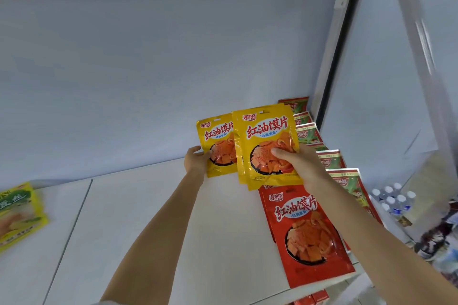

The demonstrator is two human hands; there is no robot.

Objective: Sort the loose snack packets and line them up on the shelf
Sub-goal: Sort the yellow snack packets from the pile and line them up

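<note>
Above the red packet lying flat on the white shelf, the right hand pinches overlapping yellow packets, the left hand grips a partly hidden yellow packet, and red-green packets behind are mostly covered.

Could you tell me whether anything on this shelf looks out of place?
Yes: the yellow-green snack packet lies alone and askew at the white shelf's far left edge, well apart from the red and green-red packets lined up on the right side.
</note>
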